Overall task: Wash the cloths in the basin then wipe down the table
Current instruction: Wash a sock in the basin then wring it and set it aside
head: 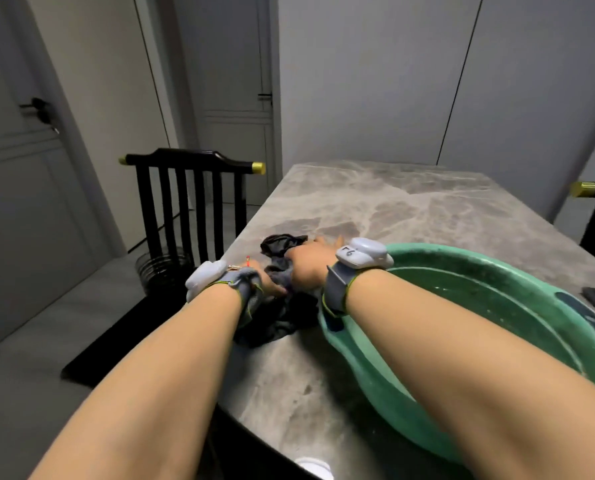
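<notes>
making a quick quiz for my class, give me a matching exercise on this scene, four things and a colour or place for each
Things:
1. basin
2. cloth
3. chair
4. table

Descriptions:
a. grey marble
b. green, on the right of the table
c. dark, with the left hand and right hand on it
d. black with gold caps, beside the table

Pairs: 1-b, 2-c, 3-d, 4-a
</notes>
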A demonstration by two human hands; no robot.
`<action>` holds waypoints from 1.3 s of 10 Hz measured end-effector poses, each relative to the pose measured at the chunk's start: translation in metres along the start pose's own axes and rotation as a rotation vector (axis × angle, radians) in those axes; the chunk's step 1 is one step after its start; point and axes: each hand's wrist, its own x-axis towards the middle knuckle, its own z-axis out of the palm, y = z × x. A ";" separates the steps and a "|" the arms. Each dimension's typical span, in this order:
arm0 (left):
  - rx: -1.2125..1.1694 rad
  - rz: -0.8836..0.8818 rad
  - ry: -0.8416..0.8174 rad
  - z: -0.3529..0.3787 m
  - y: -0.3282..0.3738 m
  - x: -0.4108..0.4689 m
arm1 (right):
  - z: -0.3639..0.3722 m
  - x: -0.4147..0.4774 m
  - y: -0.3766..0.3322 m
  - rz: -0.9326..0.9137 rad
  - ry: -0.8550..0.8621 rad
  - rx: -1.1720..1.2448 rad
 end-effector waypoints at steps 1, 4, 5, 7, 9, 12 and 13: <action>-0.084 0.029 0.002 0.020 -0.005 -0.016 | 0.018 0.007 -0.011 0.011 -0.048 0.020; -0.712 -0.066 0.167 -0.013 0.005 -0.015 | 0.021 0.016 -0.008 0.050 -0.060 0.104; -0.879 -0.042 0.248 -0.026 0.014 -0.012 | 0.016 0.020 0.003 0.079 0.079 0.343; -0.980 -0.149 0.518 -0.061 0.014 -0.012 | -0.004 0.024 0.028 0.252 0.413 1.142; -0.642 -0.013 0.298 -0.060 0.037 -0.019 | -0.038 0.015 0.033 0.173 0.452 1.611; -1.102 0.153 0.195 -0.076 0.096 -0.027 | -0.084 -0.004 0.098 0.247 0.800 1.882; -1.121 0.204 0.101 -0.073 0.125 -0.037 | -0.071 -0.031 0.156 0.498 0.675 1.216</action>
